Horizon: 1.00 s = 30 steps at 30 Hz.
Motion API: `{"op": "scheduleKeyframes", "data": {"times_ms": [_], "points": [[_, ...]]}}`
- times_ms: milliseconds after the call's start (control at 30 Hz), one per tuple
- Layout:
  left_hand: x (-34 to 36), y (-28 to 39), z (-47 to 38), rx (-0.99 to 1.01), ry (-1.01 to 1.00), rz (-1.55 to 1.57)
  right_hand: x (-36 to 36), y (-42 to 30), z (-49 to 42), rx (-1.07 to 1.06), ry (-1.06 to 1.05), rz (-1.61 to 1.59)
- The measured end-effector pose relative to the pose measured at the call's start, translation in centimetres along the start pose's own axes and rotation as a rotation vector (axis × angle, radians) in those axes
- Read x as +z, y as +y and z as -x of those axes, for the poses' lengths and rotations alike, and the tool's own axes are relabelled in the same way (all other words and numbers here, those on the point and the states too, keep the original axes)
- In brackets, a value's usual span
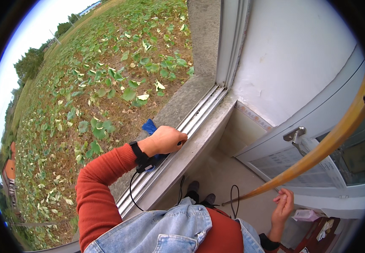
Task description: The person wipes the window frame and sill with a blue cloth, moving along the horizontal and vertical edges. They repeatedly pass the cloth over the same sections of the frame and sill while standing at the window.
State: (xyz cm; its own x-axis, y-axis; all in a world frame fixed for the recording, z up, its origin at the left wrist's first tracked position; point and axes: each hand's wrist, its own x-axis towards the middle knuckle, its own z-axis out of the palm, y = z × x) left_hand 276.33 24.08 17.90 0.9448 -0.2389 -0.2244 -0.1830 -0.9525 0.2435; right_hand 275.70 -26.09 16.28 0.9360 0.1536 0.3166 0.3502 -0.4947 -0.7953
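Note:
My left hand (166, 139) is closed over the sliding-window track (198, 115), fingers curled down onto it. A blue cloth (149, 126) sticks out past the knuckles, and more blue shows under the wrist. A small dark spot, perhaps the end of something held, shows at the curled fingers; the rest is hidden. At the lower right my right hand (282, 205) is raised with loosely curled fingers and nothing visible in it. Just above it a long wooden pole (315, 156) slants across the view; I see no contact between them.
A stone sill (198, 150) runs along the track's inner side, with a concrete ledge (182, 98) outside. To the right stands a white door (264, 147) with a metal handle (295, 136). A black cable (131, 189) hangs from my left wrist. A pink-white packet (306, 215) lies near reddish furniture (312, 234).

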Motion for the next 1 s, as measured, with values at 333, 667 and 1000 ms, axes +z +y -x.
{"op": "scheduleKeyframes", "data": {"times_ms": [333,667,1000], "points": [[-0.7,-5.8,1.2,-0.054,0.351,0.549,-0.1,-0.2,-0.2,0.010,0.007,-0.002],[-2.9,-14.9,0.2,-0.420,0.227,-0.256,1.0,-1.2,-1.1,-0.007,-0.027,-0.006],[-2.8,-5.1,-5.5,0.077,0.229,-0.002,1.0,-1.7,-0.5,0.015,-0.007,0.006]]}}
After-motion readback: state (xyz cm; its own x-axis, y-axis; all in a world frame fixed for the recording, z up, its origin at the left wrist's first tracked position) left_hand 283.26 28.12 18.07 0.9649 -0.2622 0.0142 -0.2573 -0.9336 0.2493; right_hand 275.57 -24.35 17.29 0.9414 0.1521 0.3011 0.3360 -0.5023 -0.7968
